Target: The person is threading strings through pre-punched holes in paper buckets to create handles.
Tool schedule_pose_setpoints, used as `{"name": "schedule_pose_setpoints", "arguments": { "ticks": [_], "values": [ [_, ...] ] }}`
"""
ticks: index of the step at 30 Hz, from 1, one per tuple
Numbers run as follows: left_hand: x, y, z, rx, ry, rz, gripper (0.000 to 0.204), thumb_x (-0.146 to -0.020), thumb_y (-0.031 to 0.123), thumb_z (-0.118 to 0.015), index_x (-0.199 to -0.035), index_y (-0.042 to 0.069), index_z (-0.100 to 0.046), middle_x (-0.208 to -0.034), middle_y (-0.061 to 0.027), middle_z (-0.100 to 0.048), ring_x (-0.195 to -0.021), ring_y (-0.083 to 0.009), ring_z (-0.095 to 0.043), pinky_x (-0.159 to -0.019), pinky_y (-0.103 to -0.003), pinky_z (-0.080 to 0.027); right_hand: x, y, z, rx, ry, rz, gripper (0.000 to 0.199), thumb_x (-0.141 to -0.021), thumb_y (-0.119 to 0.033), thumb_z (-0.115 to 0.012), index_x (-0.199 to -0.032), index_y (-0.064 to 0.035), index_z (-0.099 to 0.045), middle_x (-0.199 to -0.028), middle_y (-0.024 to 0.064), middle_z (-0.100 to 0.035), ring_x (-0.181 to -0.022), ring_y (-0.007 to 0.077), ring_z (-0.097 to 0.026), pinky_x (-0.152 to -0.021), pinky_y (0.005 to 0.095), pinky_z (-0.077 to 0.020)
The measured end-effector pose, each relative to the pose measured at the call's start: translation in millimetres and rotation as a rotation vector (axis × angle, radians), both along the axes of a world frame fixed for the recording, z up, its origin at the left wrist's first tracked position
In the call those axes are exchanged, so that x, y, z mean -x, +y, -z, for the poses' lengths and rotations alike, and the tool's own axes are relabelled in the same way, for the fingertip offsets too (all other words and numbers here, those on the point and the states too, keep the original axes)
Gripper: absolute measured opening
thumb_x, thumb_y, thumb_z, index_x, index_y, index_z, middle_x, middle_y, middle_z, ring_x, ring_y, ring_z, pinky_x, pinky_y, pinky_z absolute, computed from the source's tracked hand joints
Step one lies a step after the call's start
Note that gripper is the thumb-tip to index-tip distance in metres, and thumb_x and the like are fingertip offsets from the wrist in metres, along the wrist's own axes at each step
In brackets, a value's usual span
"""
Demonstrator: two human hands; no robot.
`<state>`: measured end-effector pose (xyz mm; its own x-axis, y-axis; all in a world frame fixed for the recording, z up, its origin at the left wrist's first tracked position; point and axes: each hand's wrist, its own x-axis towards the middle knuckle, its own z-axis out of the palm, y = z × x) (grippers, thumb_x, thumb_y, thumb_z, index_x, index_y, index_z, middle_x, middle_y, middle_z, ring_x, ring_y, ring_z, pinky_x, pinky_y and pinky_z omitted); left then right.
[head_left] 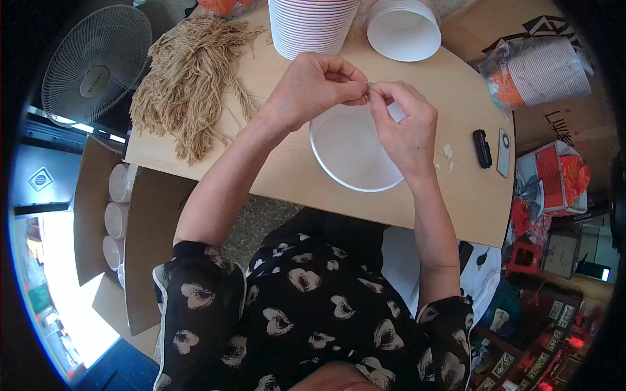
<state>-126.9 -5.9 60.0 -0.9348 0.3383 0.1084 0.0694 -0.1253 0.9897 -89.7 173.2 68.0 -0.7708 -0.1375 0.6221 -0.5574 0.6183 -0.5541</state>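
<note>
My left hand [321,83] and my right hand [405,127] meet fingertip to fingertip above the table. Both are closed in a pinch on something small and pale that I cannot make out. Just below them stands a round white paper bowl [352,153] with its mouth up; my right hand overlaps its right side. Behind the hands rises a tall stack of white bowls [312,29]. To its right, another white bowl [404,36] lies tipped with its mouth toward me. A thick bundle of tan cotton strings [189,85] spreads left of my left hand.
On the table [287,176], small pale scraps [448,153], a black object [482,148] and a phone-like slab [503,153] lie to the right. Bagged stacked bowls [548,72] sit beyond the right edge. A fan [96,78] and an open carton [143,247] of white tubs stand left.
</note>
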Motion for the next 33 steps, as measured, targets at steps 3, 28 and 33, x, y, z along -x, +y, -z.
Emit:
{"name": "schedule_pose_setpoints", "arguments": {
  "ticks": [3, 28, 33],
  "values": [
    [-0.7, -0.1, -3.5, 0.027, -0.019, 0.008, 0.018, -0.083, 0.005, -0.073, -0.096, -0.007, -0.071, -0.086, -0.0119, -0.073, -0.078, -0.0124, -0.071, -0.074, -0.023, -0.058, 1.7, 1.7, 0.3, 0.013, -0.049, -0.014, 0.007, -0.079, -0.002, -0.072, -0.086, -0.0018, -0.068, -0.079, 0.0094, -0.069, -0.069, 0.0226, -0.066, -0.069, 0.0356, -0.0492],
    [-6.7, 6.2, -0.9, 0.248, 0.164, -0.052, 0.018, -0.089, 0.004, -0.072, -0.103, -0.007, -0.07, -0.091, -0.0095, -0.073, -0.087, -0.0127, -0.071, -0.078, -0.024, -0.058, 8.4, 6.6, -12.6, 0.264, -0.426, -0.061, 0.012, -0.086, -0.005, -0.066, -0.086, 0.0063, -0.071, -0.073, 0.0074, -0.07, -0.067, 0.0107, -0.063, -0.065, 0.0266, -0.0509],
    [-4.9, 5.0, 1.9, 0.176, 0.136, -0.037, 0.018, -0.089, 0.004, -0.072, -0.103, -0.008, -0.071, -0.091, -0.0103, -0.073, -0.086, -0.0134, -0.071, -0.078, -0.024, -0.059, 6.8, 7.3, -17.3, 0.258, -0.502, -0.058, 0.014, -0.09, -0.006, -0.064, -0.089, 0.007, -0.071, -0.077, 0.006, -0.07, -0.071, 0.0095, -0.063, -0.068, 0.0252, -0.0507]
  ]
}}
